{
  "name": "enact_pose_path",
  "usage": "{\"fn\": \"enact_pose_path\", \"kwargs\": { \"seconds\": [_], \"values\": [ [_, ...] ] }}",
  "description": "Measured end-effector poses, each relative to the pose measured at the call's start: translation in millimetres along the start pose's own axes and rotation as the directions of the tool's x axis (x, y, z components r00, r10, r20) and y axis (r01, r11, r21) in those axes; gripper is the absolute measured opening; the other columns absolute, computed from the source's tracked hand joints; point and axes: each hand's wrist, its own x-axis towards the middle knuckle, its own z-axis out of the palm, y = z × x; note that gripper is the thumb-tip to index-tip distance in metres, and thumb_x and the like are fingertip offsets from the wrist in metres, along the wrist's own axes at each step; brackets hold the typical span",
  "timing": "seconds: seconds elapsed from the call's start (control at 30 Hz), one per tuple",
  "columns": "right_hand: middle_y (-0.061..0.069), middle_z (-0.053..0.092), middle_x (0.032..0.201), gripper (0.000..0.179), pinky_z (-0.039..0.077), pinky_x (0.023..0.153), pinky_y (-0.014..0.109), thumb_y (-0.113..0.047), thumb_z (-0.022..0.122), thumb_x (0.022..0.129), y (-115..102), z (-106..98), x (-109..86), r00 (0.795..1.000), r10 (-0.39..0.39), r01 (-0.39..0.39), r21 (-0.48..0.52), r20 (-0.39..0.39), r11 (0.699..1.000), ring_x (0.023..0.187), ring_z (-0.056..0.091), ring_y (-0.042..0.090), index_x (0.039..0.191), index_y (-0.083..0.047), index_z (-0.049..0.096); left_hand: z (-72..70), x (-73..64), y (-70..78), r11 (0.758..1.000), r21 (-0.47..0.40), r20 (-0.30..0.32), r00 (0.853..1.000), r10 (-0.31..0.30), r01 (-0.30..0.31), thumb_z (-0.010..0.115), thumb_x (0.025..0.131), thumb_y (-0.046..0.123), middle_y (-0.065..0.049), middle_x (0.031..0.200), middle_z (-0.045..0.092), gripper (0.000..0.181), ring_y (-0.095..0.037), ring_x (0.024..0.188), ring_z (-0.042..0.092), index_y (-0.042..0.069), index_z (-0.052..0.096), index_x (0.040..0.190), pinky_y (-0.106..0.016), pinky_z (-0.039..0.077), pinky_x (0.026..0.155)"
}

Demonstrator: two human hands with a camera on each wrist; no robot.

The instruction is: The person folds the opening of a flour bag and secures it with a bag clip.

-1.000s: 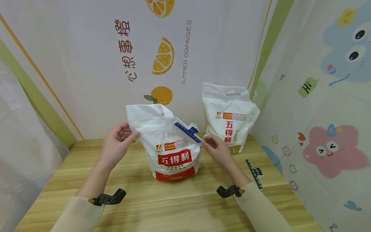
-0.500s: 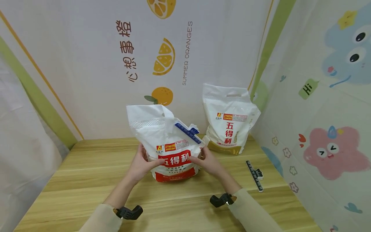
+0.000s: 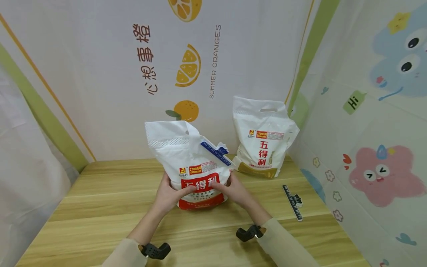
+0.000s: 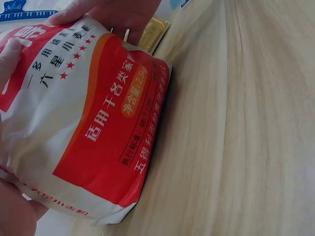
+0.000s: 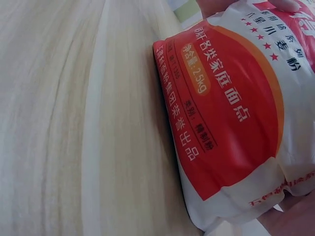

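Observation:
A white and red bag of flour (image 3: 191,157) stands on the wooden table in the head view. Its top leans to the left, and a blue keyboard-shaped clip (image 3: 215,152) sits aslant on its upper right corner. From the left side my left hand (image 3: 168,193) grips the bag, thumb across the front. My right hand (image 3: 236,191) holds the opposite side the same way. The fingers behind the bag are hidden in the head view. Up close, the red lower front (image 4: 110,123) shows in the left wrist view, right at the tabletop.
Behind and to the right stands a second bag of flour (image 3: 260,129) with a gold base. On the right of the wooden table (image 3: 100,207) lies a black clip (image 3: 293,202). Printed curtains (image 3: 116,92) hang at the back and sides.
My left hand has moved from the bag's upper left edge down to its side. My right hand has left the blue clip and gone down to the other side. Both now grip the bag.

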Motion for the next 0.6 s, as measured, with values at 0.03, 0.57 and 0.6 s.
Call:
{"fn": "enact_pose_path", "kwargs": {
  "seconds": [0.03,0.57,0.6],
  "values": [
    [0.007,0.063,0.153,0.081,0.054,0.117,0.054,-0.045,0.082,0.099,0.7,0.1,0.4,1.0,-0.004,0.004,-0.006,0.001,1.0,0.14,0.064,0.03,0.164,-0.025,0.038,0.4,-0.1,0.1,1.0,-0.001,-0.006,1.0,-0.007,0.007,0.093,0.089,0.015,-0.01,0.149,0.064,0.088,-0.032,0.133,0.068,0.023,0.038,0.157,-0.049,0.06,0.109],
    [0.008,0.064,0.154,0.085,0.051,0.119,0.059,-0.055,0.076,0.101,-0.7,1.2,-2.7,1.0,0.002,-0.003,-0.117,-0.007,0.993,0.142,0.064,0.033,0.167,-0.023,0.035,4.1,-0.3,-3.5,1.0,0.007,-0.025,1.0,-0.017,0.017,0.09,0.093,0.018,-0.01,0.149,0.064,0.083,-0.033,0.133,0.068,0.022,0.037,0.157,-0.05,0.06,0.11],
    [0.008,0.064,0.154,0.085,0.051,0.119,0.059,-0.055,0.076,0.101,-1.0,1.3,-2.6,1.0,0.001,-0.002,-0.124,-0.009,0.992,0.142,0.063,0.033,0.167,-0.023,0.034,4.1,-0.2,-3.6,1.0,0.014,-0.026,1.0,-0.015,0.015,0.09,0.093,0.018,-0.01,0.149,0.064,0.083,-0.033,0.133,0.068,0.022,0.037,0.157,-0.05,0.06,0.11]
  ]
}}
